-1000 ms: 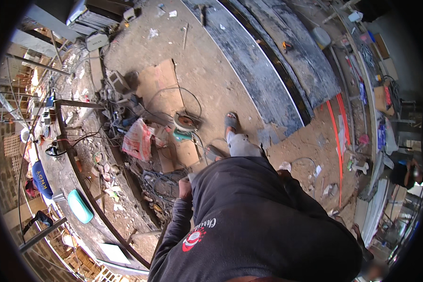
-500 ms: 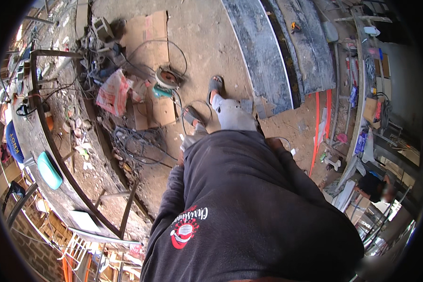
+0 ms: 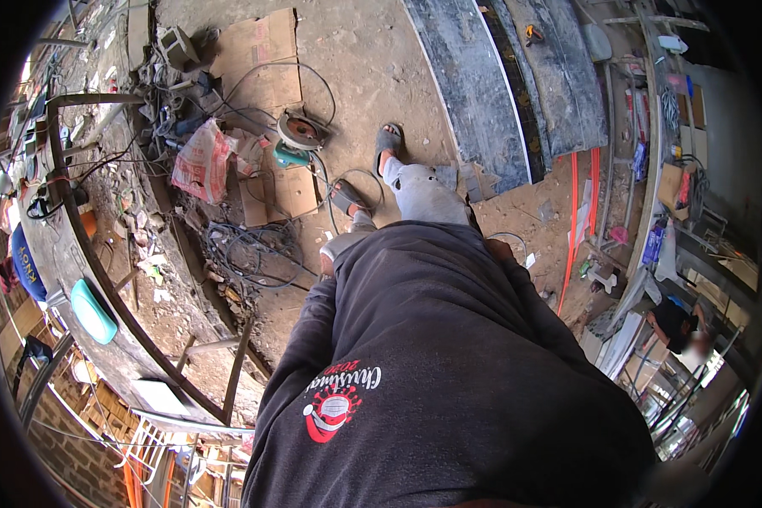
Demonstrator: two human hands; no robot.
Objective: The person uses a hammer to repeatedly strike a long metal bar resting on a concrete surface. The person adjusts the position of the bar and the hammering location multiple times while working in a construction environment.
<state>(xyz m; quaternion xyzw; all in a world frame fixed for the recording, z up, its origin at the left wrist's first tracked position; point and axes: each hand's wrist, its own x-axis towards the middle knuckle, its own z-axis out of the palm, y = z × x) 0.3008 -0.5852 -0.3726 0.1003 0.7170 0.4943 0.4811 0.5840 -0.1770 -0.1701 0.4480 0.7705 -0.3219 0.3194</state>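
Observation:
Both my arms hang down at my sides in dark sleeves. My left hand (image 3: pixel 327 264) shows only as a small patch beside my light trouser leg, its fingers hidden. My right hand (image 3: pixel 499 249) is by my other hip, mostly covered by the sleeve and my body; whether it holds anything is hidden. On the ground ahead lies a teal power saw (image 3: pixel 293 152) with a round guard, partly on flattened cardboard (image 3: pixel 261 52). Its dark cable (image 3: pixel 328 89) loops around it. My sandalled feet (image 3: pixel 389 140) stand to its right, apart from it.
A red-and-white sack (image 3: pixel 201 165) and tangled cables (image 3: pixel 254 254) lie left. Beyond them stands a long wooden bench (image 3: pixel 135 360) with a teal case (image 3: pixel 91 311). Large dark boards (image 3: pixel 483 102) and orange bars (image 3: pixel 575 212) lie right. Another person (image 3: pixel 676 326) is at far right.
The view has shifted slightly, so the ground things sit a little higher and the far-right person shows more. My arms stay low at my sides. The saw has not visibly moved.

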